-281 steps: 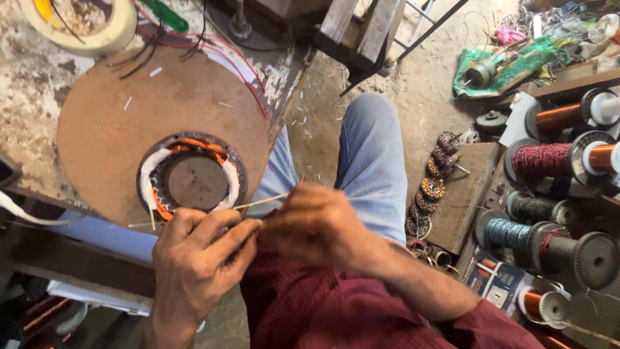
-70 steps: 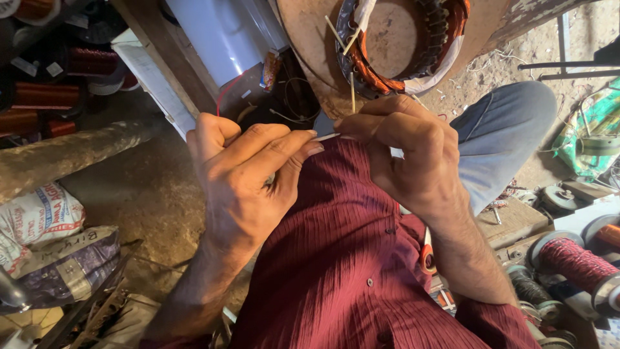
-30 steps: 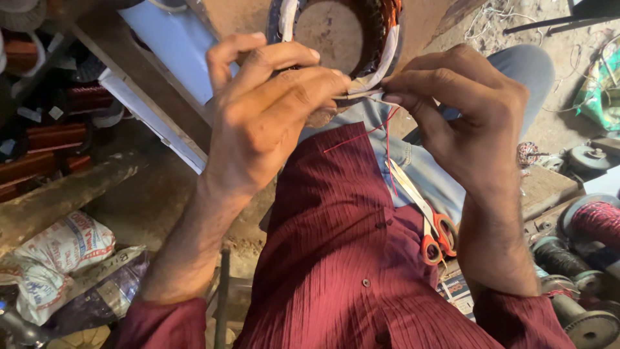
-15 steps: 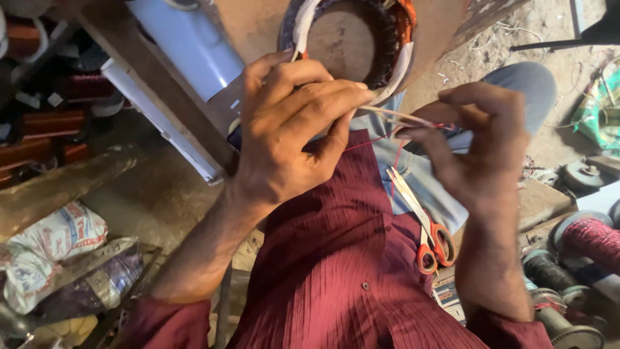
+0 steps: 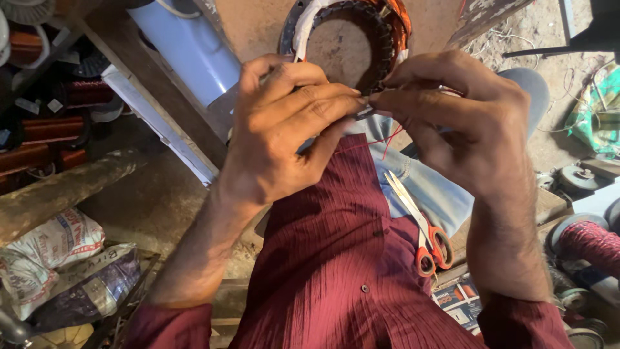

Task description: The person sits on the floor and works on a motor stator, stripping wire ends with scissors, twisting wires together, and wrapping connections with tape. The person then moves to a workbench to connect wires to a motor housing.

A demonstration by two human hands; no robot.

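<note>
Both hands meet fingertip to fingertip just below the wound motor stator [image 5: 352, 39], the left hand [image 5: 284, 123] and right hand [image 5: 462, 116] pinching a thin strip [image 5: 363, 111] lying crosswise between them, scissors [image 5: 426, 239] resting on the lap beneath.

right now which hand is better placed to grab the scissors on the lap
Probably the right hand: the orange-handled scissors lie on the lap directly beneath its wrist, while the left hand sits farther across. Both hands are pinching something small together.
</note>
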